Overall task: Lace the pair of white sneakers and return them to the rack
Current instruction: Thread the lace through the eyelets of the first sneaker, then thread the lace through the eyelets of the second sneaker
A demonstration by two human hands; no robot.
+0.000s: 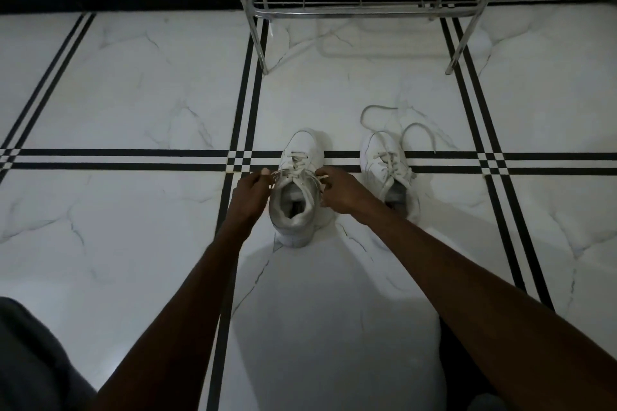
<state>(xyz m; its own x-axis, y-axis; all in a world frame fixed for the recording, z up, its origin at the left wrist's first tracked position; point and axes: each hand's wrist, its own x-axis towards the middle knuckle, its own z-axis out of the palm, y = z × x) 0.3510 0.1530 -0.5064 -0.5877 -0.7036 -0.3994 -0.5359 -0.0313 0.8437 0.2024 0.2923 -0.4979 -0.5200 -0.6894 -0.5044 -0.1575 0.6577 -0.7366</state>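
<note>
Two white sneakers stand on the marble floor, toes pointing away from me. The left sneaker is between my hands, its lace crossed through the eyelets. My left hand pinches one lace end at the sneaker's left side. At the right side my right hand pinches the other end. The right sneaker stands apart to the right, partly behind my right forearm. Its loose lace trails in loops on the floor beyond the toe.
A chrome wire shoe rack stands against the far wall, straight ahead of the sneakers, its lowest shelf bare. White marble tiles with black double stripes cover the floor. My dark-clothed knee shows at the bottom left.
</note>
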